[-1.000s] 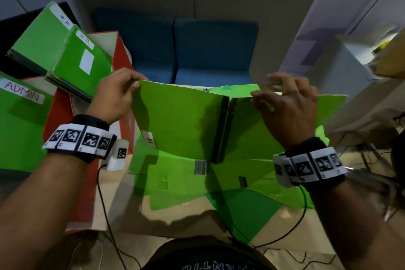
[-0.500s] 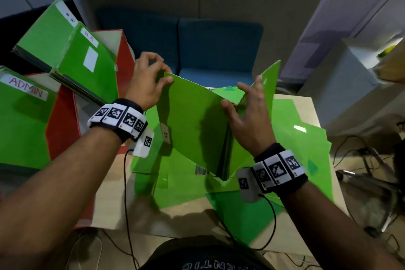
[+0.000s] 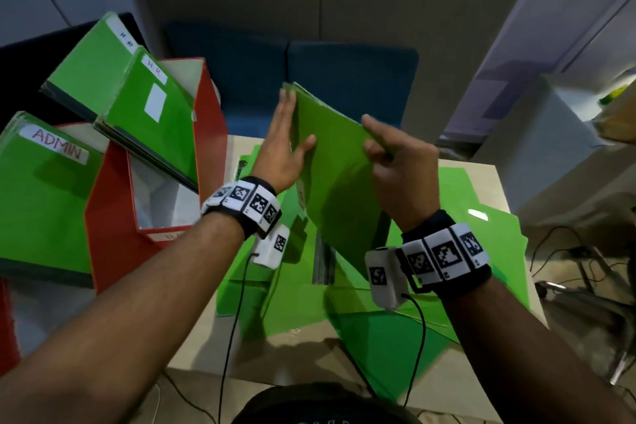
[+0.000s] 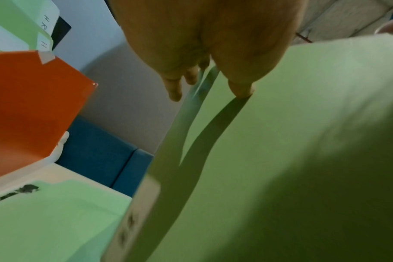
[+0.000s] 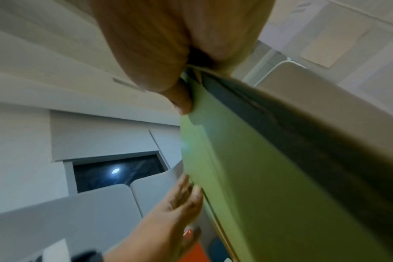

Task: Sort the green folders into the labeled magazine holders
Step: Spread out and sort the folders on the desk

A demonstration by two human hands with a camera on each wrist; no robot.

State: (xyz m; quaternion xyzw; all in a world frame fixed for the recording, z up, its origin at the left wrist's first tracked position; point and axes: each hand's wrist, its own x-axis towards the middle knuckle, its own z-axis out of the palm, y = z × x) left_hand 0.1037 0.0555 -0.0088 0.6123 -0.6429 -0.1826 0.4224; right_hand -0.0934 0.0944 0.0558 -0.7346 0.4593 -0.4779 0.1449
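I hold one green folder (image 3: pixel 334 182) closed and tilted on edge above the table. My left hand (image 3: pixel 290 127) lies flat along its left side, fingers straight, thumb on the near cover (image 4: pixel 303 141). My right hand (image 3: pixel 378 144) pinches the folder's upper right edge (image 5: pixel 247 177). At the left a red magazine holder (image 3: pixel 206 120) carries green folders marked HR (image 3: pixel 151 120). A folder marked ADMIN (image 3: pixel 44 200) stands further left. Several loose green folders (image 3: pixel 481 251) lie spread on the table under my hands.
The beige table (image 3: pixel 309 348) ends near my body. A blue sofa (image 3: pixel 344 79) stands behind it and a white cabinet (image 3: pixel 537 120) at the right. Black wrist cables (image 3: pixel 234 320) hang over the table. More cables lie on the floor at the right.
The folder stood open like a book; both hands have swung its covers together. My left hand went from gripping the cover's edge to lying flat, and my right hand moved in leftward.
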